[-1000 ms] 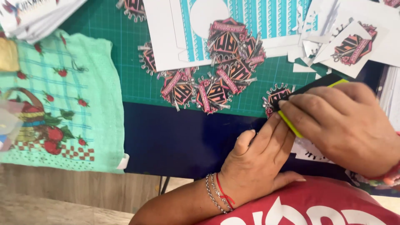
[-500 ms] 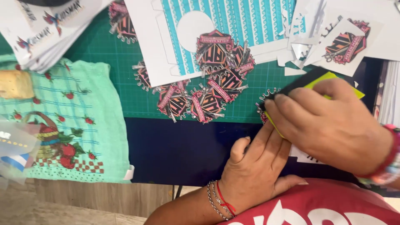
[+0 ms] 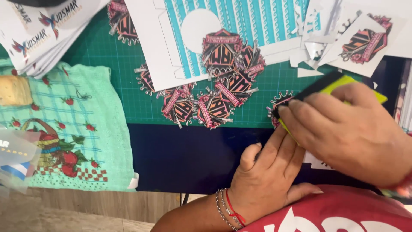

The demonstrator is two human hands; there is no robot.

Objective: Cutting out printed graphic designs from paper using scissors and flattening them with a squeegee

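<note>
Pressing a yellow squeegee (image 3: 343,83) closed in your right hand (image 3: 352,129) over one sticker (image 3: 281,105) at the green mat's (image 3: 107,86) edge, left hand (image 3: 266,172) flat and holding nothing, you have several cut stickers (image 3: 214,99) piled beside it, seemingly unpressed.

Surface: green cutting mat (image 3: 107,81) with a grid, lying on a dark blue tabletop (image 3: 184,159).
Left side: mint cloth (image 3: 73,129) printed with strawberries and a basket, spread over the table edge.
Below: pale wood floor (image 3: 64,212).
Light: even, bright, with soft shadows.
</note>
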